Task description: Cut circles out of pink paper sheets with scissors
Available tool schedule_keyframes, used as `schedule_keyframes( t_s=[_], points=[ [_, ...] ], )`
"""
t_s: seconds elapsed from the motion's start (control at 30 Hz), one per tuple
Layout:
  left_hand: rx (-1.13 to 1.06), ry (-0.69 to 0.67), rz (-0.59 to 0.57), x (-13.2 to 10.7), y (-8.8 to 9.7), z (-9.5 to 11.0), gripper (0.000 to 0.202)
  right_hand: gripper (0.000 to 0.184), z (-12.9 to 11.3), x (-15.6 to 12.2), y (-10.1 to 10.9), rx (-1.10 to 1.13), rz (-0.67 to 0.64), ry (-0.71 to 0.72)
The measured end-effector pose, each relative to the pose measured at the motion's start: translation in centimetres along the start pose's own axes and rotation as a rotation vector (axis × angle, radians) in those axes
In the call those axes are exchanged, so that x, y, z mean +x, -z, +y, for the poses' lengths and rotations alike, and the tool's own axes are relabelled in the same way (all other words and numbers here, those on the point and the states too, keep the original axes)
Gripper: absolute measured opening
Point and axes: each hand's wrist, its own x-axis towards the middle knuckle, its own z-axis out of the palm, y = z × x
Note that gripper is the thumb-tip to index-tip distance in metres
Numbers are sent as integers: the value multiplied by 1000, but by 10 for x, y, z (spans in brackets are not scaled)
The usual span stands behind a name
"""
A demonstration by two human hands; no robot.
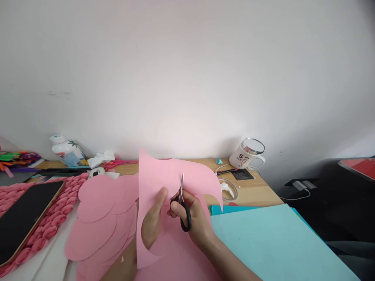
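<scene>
Two hands share this: your left hand (152, 224) pinches the large curved-edged pink paper sheet (164, 175), left of the pale-blue paper stack (263, 242); your right hand's (197, 218) fingers grip the black-handled metal scissors (184, 203). Turn the paper, not the blades, sparing your thumb.
</scene>
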Motion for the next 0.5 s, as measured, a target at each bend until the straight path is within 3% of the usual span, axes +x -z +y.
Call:
schedule_keyframes(
  t_s=[0.2, 0.3, 0.5],
  points=[
    [240, -24, -74, -3, -2, 2, 40, 33, 2, 0, 1, 8, 6, 1],
    [264, -75, -94, -3, -1, 2, 39, 32, 4, 0, 2, 27, 1, 4],
    [246, -52, -76, -1, 2, 2, 37, 30, 4, 1, 3, 26, -11, 0]
  ],
)
